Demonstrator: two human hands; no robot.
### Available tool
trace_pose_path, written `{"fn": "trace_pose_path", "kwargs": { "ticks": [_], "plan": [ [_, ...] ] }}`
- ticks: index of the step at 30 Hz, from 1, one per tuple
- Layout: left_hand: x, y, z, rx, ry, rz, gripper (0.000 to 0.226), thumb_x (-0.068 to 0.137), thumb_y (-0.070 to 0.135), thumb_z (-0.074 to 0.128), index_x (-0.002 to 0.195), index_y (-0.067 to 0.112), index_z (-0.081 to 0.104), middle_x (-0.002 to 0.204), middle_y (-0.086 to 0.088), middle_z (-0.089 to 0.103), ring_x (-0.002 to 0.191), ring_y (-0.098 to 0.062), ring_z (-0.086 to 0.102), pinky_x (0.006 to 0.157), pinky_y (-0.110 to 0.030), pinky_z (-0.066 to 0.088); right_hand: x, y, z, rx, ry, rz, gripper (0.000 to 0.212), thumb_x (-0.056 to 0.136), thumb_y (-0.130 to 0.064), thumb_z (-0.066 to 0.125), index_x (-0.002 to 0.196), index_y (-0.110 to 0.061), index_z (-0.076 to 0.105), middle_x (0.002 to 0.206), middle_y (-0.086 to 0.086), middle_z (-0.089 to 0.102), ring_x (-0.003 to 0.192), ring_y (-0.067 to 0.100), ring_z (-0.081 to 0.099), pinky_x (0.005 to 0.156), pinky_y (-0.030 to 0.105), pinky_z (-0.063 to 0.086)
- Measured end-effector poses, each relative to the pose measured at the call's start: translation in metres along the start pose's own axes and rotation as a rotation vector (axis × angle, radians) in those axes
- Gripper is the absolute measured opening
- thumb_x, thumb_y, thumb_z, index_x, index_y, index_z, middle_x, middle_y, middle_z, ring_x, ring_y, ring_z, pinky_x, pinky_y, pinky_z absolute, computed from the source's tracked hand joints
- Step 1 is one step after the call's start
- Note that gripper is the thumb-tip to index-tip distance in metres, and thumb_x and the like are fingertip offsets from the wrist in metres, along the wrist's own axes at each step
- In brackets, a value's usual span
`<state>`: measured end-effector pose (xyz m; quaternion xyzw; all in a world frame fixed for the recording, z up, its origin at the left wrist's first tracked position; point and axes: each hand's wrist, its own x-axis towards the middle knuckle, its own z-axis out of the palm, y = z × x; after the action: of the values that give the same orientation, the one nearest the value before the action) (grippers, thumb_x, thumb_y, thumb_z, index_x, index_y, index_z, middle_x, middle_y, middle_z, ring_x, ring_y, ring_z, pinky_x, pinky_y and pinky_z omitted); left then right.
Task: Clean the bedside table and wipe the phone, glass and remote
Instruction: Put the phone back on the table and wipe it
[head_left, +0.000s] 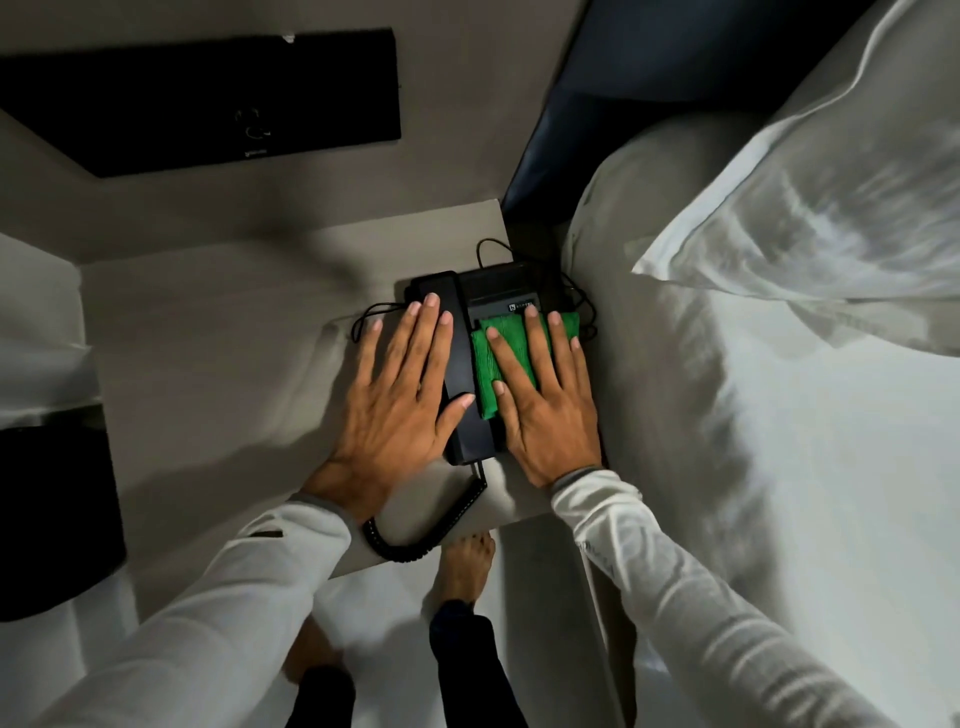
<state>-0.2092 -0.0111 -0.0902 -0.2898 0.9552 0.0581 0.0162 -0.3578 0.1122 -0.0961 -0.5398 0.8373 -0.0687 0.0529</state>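
Green cloth (501, 358) under flat, spread right hand (545, 410) on phone (498, 291) base; handset (457, 364) runs near-far, pinned by left hand (395, 410), fingers splayed.

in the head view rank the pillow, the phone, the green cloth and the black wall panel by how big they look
1. Pillow
2. Black wall panel
3. Phone, partly under both hands
4. Green cloth, mostly covered by the right hand

The wide-angle lens stretches the pillow, so its lead over the panel is unsure.
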Motion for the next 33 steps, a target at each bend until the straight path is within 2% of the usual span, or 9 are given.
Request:
{"fn": "trace_pose_path", "kwargs": {
  "ticks": [4,9,13,21,24,26,29,31,33],
  "plan": [
    [0.0,0.0,0.001,-0.006,0.0,-0.008,0.079,0.102,0.057,0.021,0.16,0.004,0.006,0.17,-0.016,0.008,0.158,-0.029,0.009,0.124,-0.056,0.021,-0.024,-0.004,-0.004,0.0,-0.055,0.038,0.058,0.104,-0.037,0.034,0.16,-0.027,0.027,0.17,0.012,0.016,0.159,0.03,0.007,0.126,0.054,0.019],
    [-0.001,-0.001,-0.001,-0.007,-0.018,-0.003,0.08,0.102,0.057,0.022,0.159,0.004,0.005,0.17,-0.016,0.007,0.158,-0.03,0.008,0.124,-0.055,0.022,-0.058,-0.008,-0.003,0.072,-0.073,0.056,0.09,0.079,-0.044,0.055,0.16,-0.015,0.026,0.17,0.017,0.014,0.159,0.033,0.005,0.126,0.057,0.015],
    [-0.001,0.0,-0.003,-0.005,-0.052,-0.006,0.08,0.103,0.058,0.019,0.159,0.004,0.001,0.17,-0.016,0.001,0.158,-0.03,0.003,0.125,-0.053,0.018,-0.093,-0.008,0.007,-0.057,-0.101,0.07,0.101,0.072,-0.041,0.065,0.159,-0.008,0.025,0.168,0.021,0.015,0.158,0.037,0.01,0.125,0.058,0.019],
    [-0.003,0.002,-0.009,-0.023,-0.1,-0.002,0.08,0.103,0.056,0.018,0.159,0.003,-0.002,0.17,-0.017,-0.004,0.158,-0.03,-0.001,0.127,-0.051,0.013,-0.115,-0.022,0.023,-0.165,0.009,0.099,0.075,0.086,-0.03,0.069,0.15,-0.001,0.043,0.159,0.024,0.039,0.15,0.037,0.034,0.119,0.058,0.034],
    [-0.003,0.002,-0.016,-0.041,-0.137,-0.01,0.08,0.103,0.055,0.02,0.159,0.004,-0.003,0.17,-0.016,-0.006,0.158,-0.029,-0.002,0.128,-0.051,0.012,-0.139,-0.026,0.02,-0.138,0.092,0.054,0.046,0.099,-0.021,0.051,0.14,-0.001,0.058,0.149,0.02,0.053,0.139,0.035,0.052,0.112,0.055,0.041],
    [-0.005,0.002,-0.021,-0.076,-0.156,-0.008,0.079,0.103,0.055,0.02,0.159,0.004,-0.002,0.17,-0.015,-0.007,0.158,-0.028,-0.002,0.128,-0.051,0.01,-0.143,-0.029,0.01,-0.099,0.081,0.066,0.047,0.104,-0.023,0.034,0.133,-0.003,0.065,0.142,0.019,0.061,0.132,0.033,0.059,0.109,0.052,0.041],
    [-0.028,0.002,-0.034,-0.164,-0.119,0.029,0.075,0.103,0.053,0.021,0.16,0.006,0.008,0.17,-0.014,0.001,0.158,-0.026,0.007,0.129,-0.048,0.011,-0.133,-0.038,-0.015,0.037,-0.05,0.112,0.052,0.084,-0.027,0.048,0.125,-0.003,0.071,0.132,0.019,0.068,0.124,0.034,0.066,0.108,0.051,0.05],
    [-0.054,0.002,-0.036,-0.321,-0.017,0.043,0.068,0.104,0.048,0.03,0.158,0.008,0.024,0.169,-0.014,0.018,0.155,-0.025,0.023,0.126,-0.038,0.02,-0.129,-0.039,-0.033,0.236,-0.162,0.279,0.056,0.071,-0.022,0.058,0.122,-0.004,0.073,0.122,0.018,0.074,0.114,0.034,0.071,0.103,0.049,0.054],
    [-0.08,-0.004,-0.038,-0.641,0.016,-0.046,0.06,0.103,0.047,0.037,0.155,0.017,0.033,0.163,-0.006,0.036,0.149,-0.016,0.036,0.123,-0.03,0.03,-0.123,-0.043,-0.053,0.595,-0.203,0.549,0.053,0.067,-0.019,0.059,0.116,-0.003,0.072,0.098,0.014,0.076,0.089,0.031,0.071,0.083,0.037,0.056]
  ]
}}
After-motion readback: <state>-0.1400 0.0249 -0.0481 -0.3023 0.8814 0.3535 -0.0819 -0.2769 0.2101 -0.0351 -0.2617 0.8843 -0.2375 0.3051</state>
